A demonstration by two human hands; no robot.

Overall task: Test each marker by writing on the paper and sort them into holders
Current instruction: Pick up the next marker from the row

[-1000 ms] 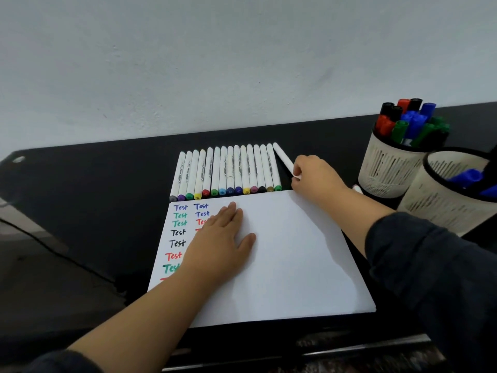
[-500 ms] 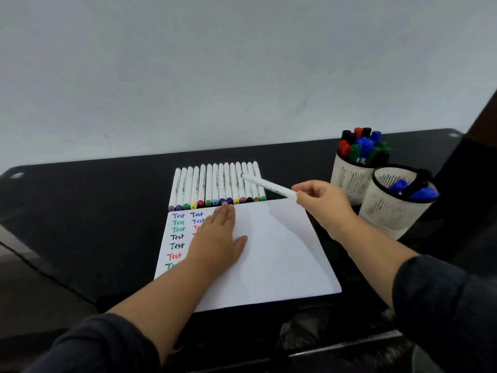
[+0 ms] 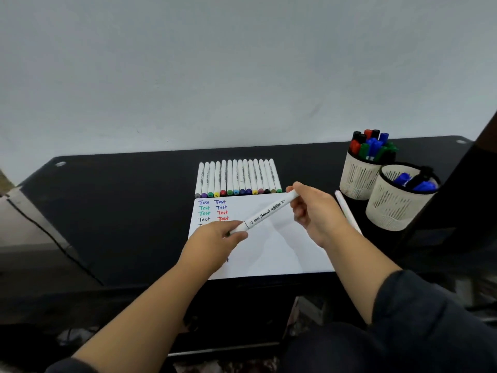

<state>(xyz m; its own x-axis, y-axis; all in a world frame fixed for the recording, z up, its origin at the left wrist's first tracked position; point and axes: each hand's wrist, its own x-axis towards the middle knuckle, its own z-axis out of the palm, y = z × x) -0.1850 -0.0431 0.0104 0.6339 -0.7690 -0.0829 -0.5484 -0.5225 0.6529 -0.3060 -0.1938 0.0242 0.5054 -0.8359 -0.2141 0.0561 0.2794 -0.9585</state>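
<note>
I hold a white marker [image 3: 265, 213] slanted above the white paper [image 3: 279, 251]. My right hand [image 3: 314, 211] grips its upper end, and my left hand [image 3: 215, 244] pinches the cap at its lower end. The paper carries two columns of the word "Test" in blue, green, black and red. A row of several white markers [image 3: 238, 177] with coloured ends lies just beyond the paper. Two white mesh holders stand at the right: the far holder [image 3: 356, 179] is full of coloured markers, the near holder [image 3: 392, 208] has blue and black ones.
Everything sits on a black table [image 3: 121, 205] against a pale wall. One loose white marker [image 3: 347, 211] lies between the paper and the holders. A dark cable [image 3: 53, 238] runs down off the table's left side.
My left hand has lifted off the paper and taken the marker's lower end. My right hand has brought the marker from the row over the paper.
</note>
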